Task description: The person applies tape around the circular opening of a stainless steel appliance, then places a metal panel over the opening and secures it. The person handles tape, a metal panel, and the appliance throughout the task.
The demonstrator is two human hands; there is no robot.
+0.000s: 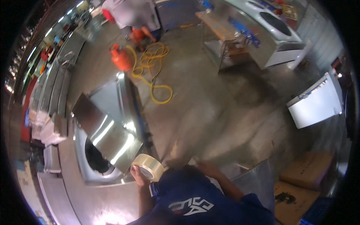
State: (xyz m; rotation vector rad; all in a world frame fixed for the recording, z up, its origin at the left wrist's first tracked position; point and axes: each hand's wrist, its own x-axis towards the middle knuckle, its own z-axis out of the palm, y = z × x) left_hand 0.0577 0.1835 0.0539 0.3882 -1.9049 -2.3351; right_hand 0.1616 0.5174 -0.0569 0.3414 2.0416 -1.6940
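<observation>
Tape is what we are gripping: our left hand (138, 173) is closing on the lower rim of a clear packing-tape roll (148, 167), which is sitting at its one o'clock, beside a shiny metal sheet (108, 131). Our right hand (202, 165) is blurring; grip unreadable.

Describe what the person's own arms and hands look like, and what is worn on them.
Both forearms are bare, with no gloves, watch or bands that the blurred picture shows. The left hand is bare. The right hand is bare too and smeared by motion blur. Short dark blue sleeves of a shirt cover the upper arms; the shirt carries a white printed marking.
</observation>
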